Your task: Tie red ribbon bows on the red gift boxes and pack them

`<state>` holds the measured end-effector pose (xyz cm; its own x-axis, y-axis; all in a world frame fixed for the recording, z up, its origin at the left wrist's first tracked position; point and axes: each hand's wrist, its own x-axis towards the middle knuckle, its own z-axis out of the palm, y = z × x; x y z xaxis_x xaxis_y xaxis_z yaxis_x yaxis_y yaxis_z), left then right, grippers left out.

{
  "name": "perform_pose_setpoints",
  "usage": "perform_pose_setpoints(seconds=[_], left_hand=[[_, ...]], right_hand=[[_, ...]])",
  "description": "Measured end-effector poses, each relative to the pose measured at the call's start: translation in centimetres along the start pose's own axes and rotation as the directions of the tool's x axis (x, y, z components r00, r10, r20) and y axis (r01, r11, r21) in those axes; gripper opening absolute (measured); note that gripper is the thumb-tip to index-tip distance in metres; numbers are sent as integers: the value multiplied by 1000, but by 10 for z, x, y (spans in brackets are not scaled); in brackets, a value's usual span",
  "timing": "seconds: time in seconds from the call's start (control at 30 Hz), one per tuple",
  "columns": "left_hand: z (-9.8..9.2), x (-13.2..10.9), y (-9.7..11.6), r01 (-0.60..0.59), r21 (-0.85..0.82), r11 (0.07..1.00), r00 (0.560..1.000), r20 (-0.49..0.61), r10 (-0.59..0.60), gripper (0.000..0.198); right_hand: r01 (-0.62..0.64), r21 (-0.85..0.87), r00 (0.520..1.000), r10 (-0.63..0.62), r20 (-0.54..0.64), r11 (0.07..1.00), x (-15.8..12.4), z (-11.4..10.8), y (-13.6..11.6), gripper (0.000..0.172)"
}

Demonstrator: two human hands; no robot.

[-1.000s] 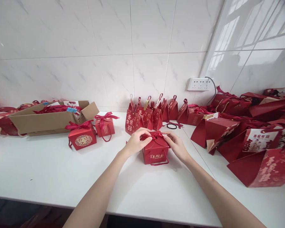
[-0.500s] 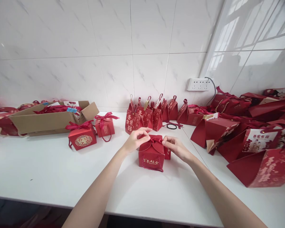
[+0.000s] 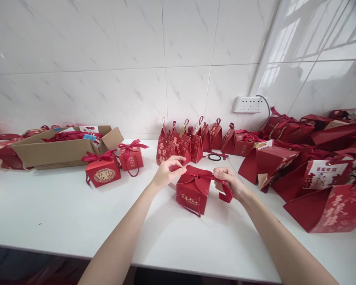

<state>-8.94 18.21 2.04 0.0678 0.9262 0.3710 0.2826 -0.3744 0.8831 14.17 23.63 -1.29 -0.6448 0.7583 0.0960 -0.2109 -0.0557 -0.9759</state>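
A red gift box (image 3: 192,198) with gold lettering and a cord handle stands on the white table in front of me. A red ribbon (image 3: 227,194) crosses its top and is knotted at the middle. My left hand (image 3: 168,173) pinches one end of the ribbon at the box's upper left. On the other side, my right hand (image 3: 230,183) is closed on the opposite part, with a loose tail hanging below the fingers. Between the knot and my right hand the ribbon is stretched straight.
Two finished red boxes with bows (image 3: 103,174) stand to the left, before an open cardboard carton (image 3: 53,152). Triangular red boxes (image 3: 180,144) line the wall. A black ring (image 3: 214,157) lies behind my right hand. More red boxes (image 3: 323,198) crowd the right side.
My right hand has moved right, drawing the ribbon out sideways. The box has turned slightly and shifted a little right. My left hand stays nearly in place.
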Motion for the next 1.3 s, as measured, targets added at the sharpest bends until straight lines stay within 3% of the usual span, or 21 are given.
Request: perform_pose_setpoints(seconds=[0.5,0.73,1.0,1.2,1.3], left_hand=[[3,3,-4,-82,-4,997,991,-106,81,17],[-2,2,-3,104,-93,990,991,90,-96,21],[-1,3,-6,265,-133,955,957,155,-244,20],[-5,1,-2,352,-198,915,918,262,-297,26],[-10,-1,-2,434,-196,879,852,406,-330,28]], right_hand=[[-57,17,994,55,98,998,-13,-17,-10,49],[-150,-17,966,150,212,989,-13,-11,-13,53],[-216,-164,910,259,324,963,-15,-6,-19,50],[-188,-174,943,227,245,967,-16,-7,-24,37],[-178,-202,961,214,174,963,-19,-5,-34,33]])
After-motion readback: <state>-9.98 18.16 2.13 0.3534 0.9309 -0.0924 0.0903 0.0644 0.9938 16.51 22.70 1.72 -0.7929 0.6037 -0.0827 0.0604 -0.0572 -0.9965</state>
